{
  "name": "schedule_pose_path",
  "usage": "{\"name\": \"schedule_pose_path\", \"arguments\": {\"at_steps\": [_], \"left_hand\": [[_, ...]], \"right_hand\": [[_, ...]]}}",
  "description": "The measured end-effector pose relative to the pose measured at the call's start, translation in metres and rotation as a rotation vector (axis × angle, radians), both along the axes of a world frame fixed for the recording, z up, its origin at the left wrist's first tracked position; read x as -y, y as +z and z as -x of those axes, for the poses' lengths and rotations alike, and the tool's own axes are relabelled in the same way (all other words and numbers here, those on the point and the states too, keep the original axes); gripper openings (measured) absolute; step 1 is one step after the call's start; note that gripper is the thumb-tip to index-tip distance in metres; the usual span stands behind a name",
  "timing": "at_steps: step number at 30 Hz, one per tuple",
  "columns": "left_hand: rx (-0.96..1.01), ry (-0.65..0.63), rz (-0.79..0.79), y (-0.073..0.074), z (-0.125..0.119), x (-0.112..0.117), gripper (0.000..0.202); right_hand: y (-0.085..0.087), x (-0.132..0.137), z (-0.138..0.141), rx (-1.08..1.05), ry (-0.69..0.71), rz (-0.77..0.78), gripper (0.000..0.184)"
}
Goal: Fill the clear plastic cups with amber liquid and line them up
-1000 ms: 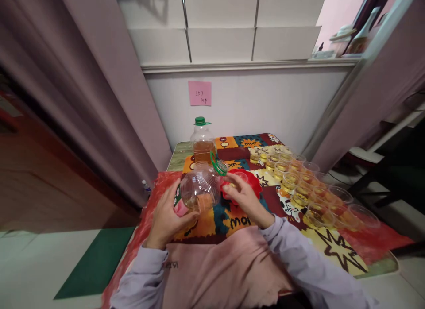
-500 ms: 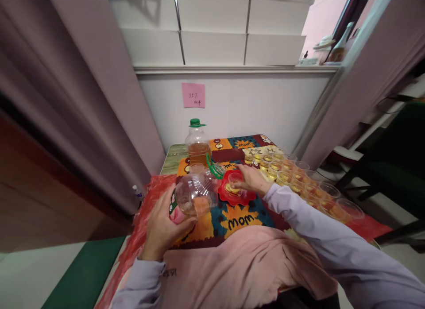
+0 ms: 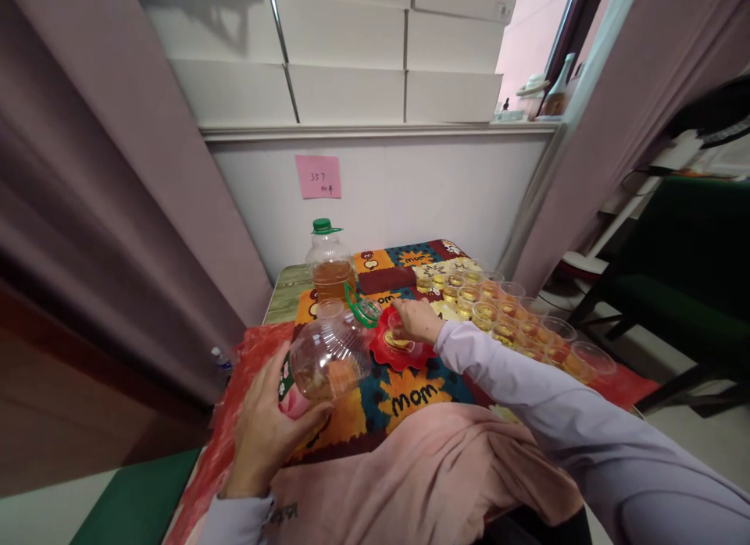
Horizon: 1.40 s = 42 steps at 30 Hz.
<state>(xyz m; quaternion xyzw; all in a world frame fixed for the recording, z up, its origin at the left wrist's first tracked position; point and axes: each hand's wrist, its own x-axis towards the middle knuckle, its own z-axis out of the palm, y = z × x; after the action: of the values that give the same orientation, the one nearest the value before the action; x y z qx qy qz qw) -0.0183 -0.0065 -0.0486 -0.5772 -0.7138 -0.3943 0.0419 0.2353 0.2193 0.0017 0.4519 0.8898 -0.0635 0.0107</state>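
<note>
Gripping the tilted clear plastic jug (image 3: 325, 357), the left hand (image 3: 263, 416) seemed engaged in pouring, while the right hand (image 3: 422, 320), its closure unclear, was at the plastic cup (image 3: 399, 339) at the jug's two o'clock, the next move apparently calling for steady alignment

A pale wall (image 3: 410, 194) faces the viewer, a pink sticky note (image 3: 318, 177) reading "357" stuck on it. Above runs a narrow ledge (image 3: 351, 131), backed by rows of white panels or boxes (image 3: 345, 92) with a soft shadow at upper left. To their right, a dark-framed opening shows a pink surface (image 3: 530, 41), with a glass bottle (image 3: 559, 88) on the sill. Mauve curtains (image 3: 176, 170) hang on both sides. A wood-look table (image 3: 284, 289) stands against the wall under a patterned tablecloth (image 3: 413, 397). A dark green chair (image 3: 691, 272) stands at right; a green mat (image 3: 137, 502) lies on the pale floor (image 3: 47, 502) at left.
</note>
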Motion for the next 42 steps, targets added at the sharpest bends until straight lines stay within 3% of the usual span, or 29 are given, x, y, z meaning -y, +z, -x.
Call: {"name": "schedule_pose_path", "arguments": {"at_steps": [7, 14, 17, 23, 28, 34, 42], "left_hand": [[-0.058, 0.002, 0.004, -0.002, 0.001, -0.002, 0.111], [-0.078, 0.013, 0.0, -0.004, 0.003, -0.002, 0.108], [-0.086, 0.011, -0.007, -0.006, 0.004, -0.003, 0.111], [-0.084, 0.01, 0.002, -0.007, 0.006, -0.002, 0.111], [-0.102, -0.023, 0.023, -0.004, 0.007, 0.0, 0.111], [-0.129, -0.027, 0.006, -0.004, 0.007, 0.002, 0.108], [-0.101, -0.013, -0.01, -0.01, 0.008, 0.004, 0.111]], "right_hand": [[0.013, -0.013, -0.005, -0.067, -0.035, -0.008, 0.069], [0.054, -0.063, -0.036, -0.181, -0.146, -0.093, 0.077], [0.063, -0.086, -0.052, -0.2, -0.202, -0.117, 0.081], [0.043, -0.113, -0.065, -0.179, -0.297, -0.128, 0.076], [0.018, -0.118, -0.062, -0.132, -0.325, -0.127, 0.076], [0.003, -0.122, -0.058, -0.125, -0.334, -0.134, 0.076], [0.002, -0.118, -0.059, -0.199, -0.355, -0.134, 0.041]]}}
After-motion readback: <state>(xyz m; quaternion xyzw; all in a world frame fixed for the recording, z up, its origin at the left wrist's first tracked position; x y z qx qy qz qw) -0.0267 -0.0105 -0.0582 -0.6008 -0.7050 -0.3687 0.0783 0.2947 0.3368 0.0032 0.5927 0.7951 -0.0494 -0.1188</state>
